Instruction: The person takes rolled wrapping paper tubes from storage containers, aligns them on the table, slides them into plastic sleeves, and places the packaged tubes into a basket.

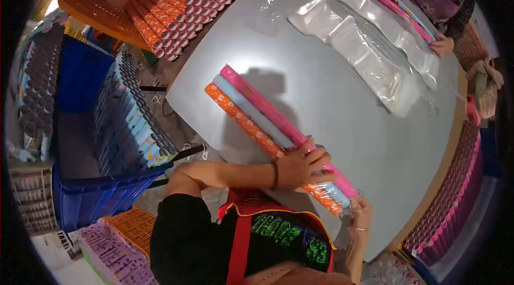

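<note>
Three rolls lie side by side in clear wrap on the grey table: an orange patterned roll, a light blue roll and a pink roll. My left hand lies across their lower part, its fingers bent over the pink roll. At the bundle's lower right end, my right hand has its fingers closed on the clear wrap.
Clear plastic sleeves lie at the table's far side, where a co-worker's hands hold another bundle. Orange rolls are stacked upper left. A blue bin stands left, pink rolls right.
</note>
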Demonstrator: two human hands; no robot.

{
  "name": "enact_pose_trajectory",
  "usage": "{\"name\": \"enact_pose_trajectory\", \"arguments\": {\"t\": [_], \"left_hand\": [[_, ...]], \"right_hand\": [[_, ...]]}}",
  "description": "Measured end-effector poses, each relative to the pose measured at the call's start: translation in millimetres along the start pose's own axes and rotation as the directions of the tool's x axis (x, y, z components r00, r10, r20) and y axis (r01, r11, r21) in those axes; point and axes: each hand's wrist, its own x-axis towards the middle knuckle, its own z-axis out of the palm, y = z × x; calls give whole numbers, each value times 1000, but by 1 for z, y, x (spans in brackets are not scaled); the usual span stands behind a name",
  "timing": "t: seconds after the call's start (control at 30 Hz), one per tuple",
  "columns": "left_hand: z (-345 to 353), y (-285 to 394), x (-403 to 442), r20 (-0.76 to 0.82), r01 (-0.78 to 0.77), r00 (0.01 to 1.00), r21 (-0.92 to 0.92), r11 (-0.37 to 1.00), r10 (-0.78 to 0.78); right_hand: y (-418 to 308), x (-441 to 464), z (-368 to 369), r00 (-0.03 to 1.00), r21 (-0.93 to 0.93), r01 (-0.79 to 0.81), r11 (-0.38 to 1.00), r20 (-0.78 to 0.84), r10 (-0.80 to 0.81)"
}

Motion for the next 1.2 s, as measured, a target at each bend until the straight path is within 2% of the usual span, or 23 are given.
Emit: {"name": "enact_pose_trajectory", "arguments": {"t": [0.07, 0.2, 0.3, 0.37, 0.5, 0.57, 0.6, 0.67, 0.7, 0.77, 0.8, 0.87, 0.97, 1.0, 1.1, 1.13, 1.17, 1.2], "left_hand": [[-3, 1, 1, 20, -4, 1000, 3, 1000, 4], [-10, 1, 2, 35, 12, 999, 31, 999, -13], [-5, 1, 1, 5, -2, 1000, 40, 999, 2], [-6, 0, 1, 16, -27, 1000, 44, 999, 26], [-9, -1, 1, 35, -30, 999, 53, 998, 28], [-8, -1, 2, 6, -30, 1000, 46, 998, 29], [-6, -1, 2, 3, -21, 1000, 52, 998, 20], [-2, -1, 1, -43, -32, 999, 36, 999, 34], [-1, -1, 1, -44, -22, 999, 44, 999, 24], [0, 0, 0, -76, -36, 996, 72, 997, 42], [0, 1, -1, -74, -34, 996, 73, 997, 40], [-1, 1, 1, -81, -27, 996, 72, 997, 33], [-3, 2, 2, -51, -29, 998, 70, 997, 33], [-4, 3, 1, -28, -30, 999, 91, 995, 32], [-7, 4, 2, -36, -27, 999, 101, 995, 31], [-9, 4, 2, -22, -33, 999, 119, 992, 35], [-6, 3, 1, -23, -43, 999, 112, 993, 45], [1, 2, 0, -66, -30, 997, 108, 994, 37]], "right_hand": [[-1, -1, 1, 998, 96, 9, 995, 64, -15], [-5, 5, 6, 997, 84, 14, 996, 72, -21], [-11, 5, 5, 995, 104, -47, 993, 92, 38], [-23, 2, 8, 981, 134, -120, 984, 168, 97], [-20, 8, 0, 964, 87, -167, 982, 222, 144], [-21, 3, 5, 983, 120, -148, 982, 124, 133], [-18, 5, 2, 983, 113, -146, 983, 132, 131], [-6, 8, -4, 997, 21, -25, 999, 79, 23], [-3, 8, -3, 996, 16, -21, 1000, 90, 20], [1, 5, 0, 990, -76, 137, 988, 1, -138], [2, 7, -1, 991, -75, 136, 988, 3, -136], [3, 9, -10, 977, -202, 214, 956, 70, -204], [7, 19, -14, 983, -291, 185, 939, 51, -178], [17, 26, -17, 980, -94, 193, 977, 72, -187], [12, 27, -15, 986, -55, 140, 989, 100, -134], [16, 32, -17, 969, 20, 194, 981, 153, -194], [18, 32, -20, 971, 21, 192, 981, 141, -193], [13, 30, -18, 985, -62, 127, 990, 125, -119]]}}
